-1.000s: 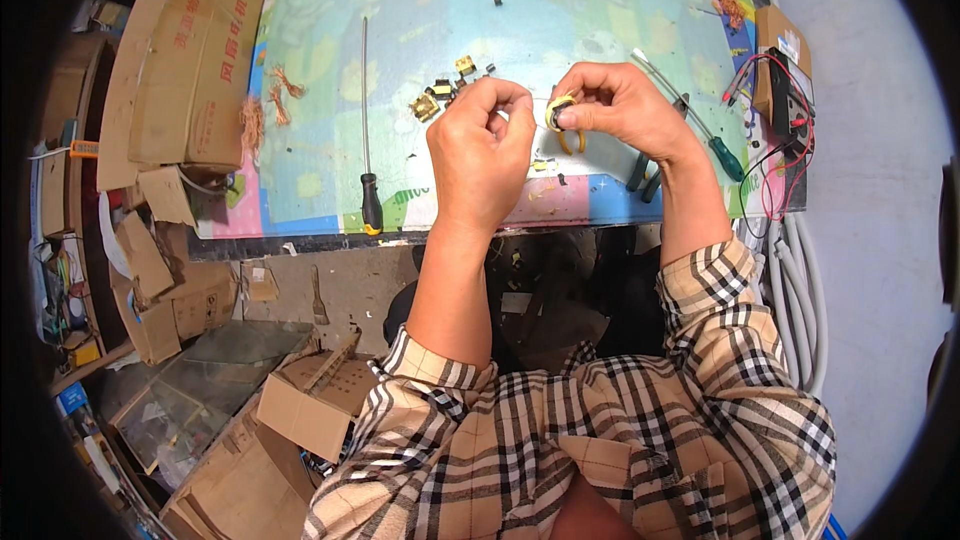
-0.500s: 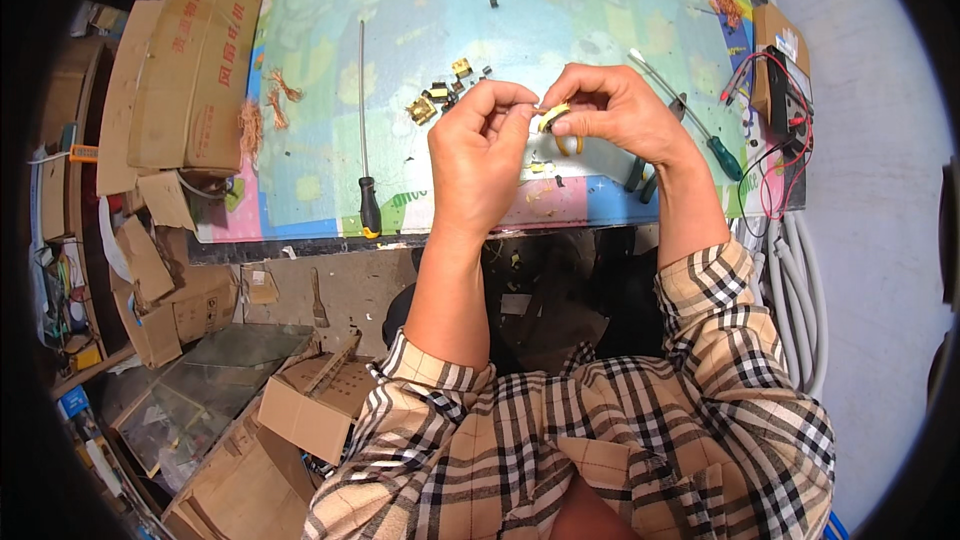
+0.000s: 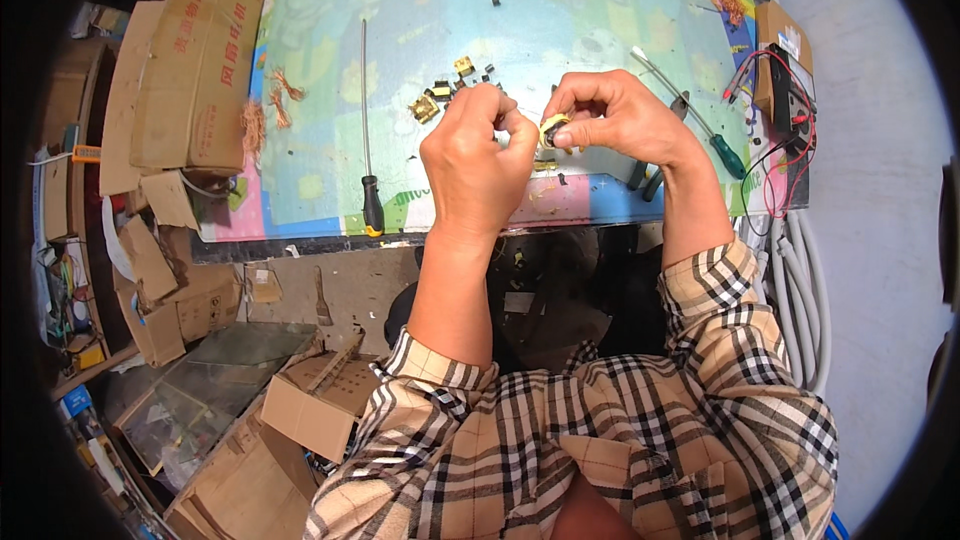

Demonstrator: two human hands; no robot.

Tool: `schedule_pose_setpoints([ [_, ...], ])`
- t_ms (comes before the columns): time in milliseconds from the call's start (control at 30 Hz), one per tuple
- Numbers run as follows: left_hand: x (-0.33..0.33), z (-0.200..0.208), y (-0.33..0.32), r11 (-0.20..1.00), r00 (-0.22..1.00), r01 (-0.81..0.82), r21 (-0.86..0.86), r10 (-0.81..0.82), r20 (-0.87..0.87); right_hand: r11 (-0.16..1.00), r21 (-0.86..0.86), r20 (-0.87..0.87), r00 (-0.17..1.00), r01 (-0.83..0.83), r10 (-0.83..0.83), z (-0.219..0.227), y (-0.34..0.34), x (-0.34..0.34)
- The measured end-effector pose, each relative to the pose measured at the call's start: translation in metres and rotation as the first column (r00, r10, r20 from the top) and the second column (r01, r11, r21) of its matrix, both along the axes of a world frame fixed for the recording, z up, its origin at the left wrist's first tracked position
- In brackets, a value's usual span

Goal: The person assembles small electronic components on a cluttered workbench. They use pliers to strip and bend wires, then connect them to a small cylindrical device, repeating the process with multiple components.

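Between the fingertips of my right hand [image 3: 622, 120] sits a small yellow-and-black transformer coil [image 3: 549, 131]. My left hand [image 3: 474, 158] is closed in a pinch just left of the coil, its back turned up; whatever its fingers hold is hidden. Beyond the left hand lie several small transformer parts, among them a yellow one [image 3: 424, 108] and another yellow piece [image 3: 463, 66]. Yellow and dark scraps [image 3: 545, 166] are strewn on the table below the coil. Dark-green tool handles [image 3: 645, 180] show partly beneath my right wrist.
A long black-handled screwdriver [image 3: 371, 202] lies to the left, a green-handled one [image 3: 727, 154] to the right. Copper wire bundles [image 3: 287, 87] lie near a cardboard box [image 3: 205, 60]. At the right edge is a black meter [image 3: 789, 110] with red and black leads.
My left hand has drawn slightly left, away from the coil, and rolled so its back faces up. The coil has turned in my right fingers and shows its dark part.
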State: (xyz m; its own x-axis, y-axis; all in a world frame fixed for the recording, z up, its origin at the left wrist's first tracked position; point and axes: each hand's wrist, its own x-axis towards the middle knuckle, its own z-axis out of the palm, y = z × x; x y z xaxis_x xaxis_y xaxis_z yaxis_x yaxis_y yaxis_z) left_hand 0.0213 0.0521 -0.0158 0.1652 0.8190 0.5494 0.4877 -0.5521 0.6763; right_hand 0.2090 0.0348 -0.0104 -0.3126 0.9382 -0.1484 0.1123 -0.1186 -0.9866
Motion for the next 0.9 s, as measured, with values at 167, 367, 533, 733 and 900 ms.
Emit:
schedule_pose_setpoints([
  [167,-0.001,0.0,0.002,1.0,1.0,-0.025,-0.006,0.025,-0.017,1.0,-0.017,0.018,1.0,-0.004,0.004,0.004,0.001,0.0],
  [367,-0.01,-0.001,0.005,0.981,0.991,-0.05,-0.188,0.072,0.114,0.998,0.014,0.032,0.998,0.054,-0.054,0.001,-0.001,0.011],
  [533,-0.023,0.004,0.011,0.96,0.978,-0.086,-0.267,0.133,0.164,0.991,0.021,0.062,0.989,0.131,-0.132,0.002,-0.002,0.024],
  [733,-0.015,0.004,0.004,0.928,0.998,-0.011,-0.372,0.031,0.048,0.994,-0.012,-0.016,0.994,0.106,-0.106,0.001,-0.001,0.019],
  [900,-0.009,0.005,0.002,0.964,0.997,0.065,-0.257,-0.054,0.05,0.995,-0.017,0.008,0.995,0.099,-0.099,0.0,0.0,0.013],
])
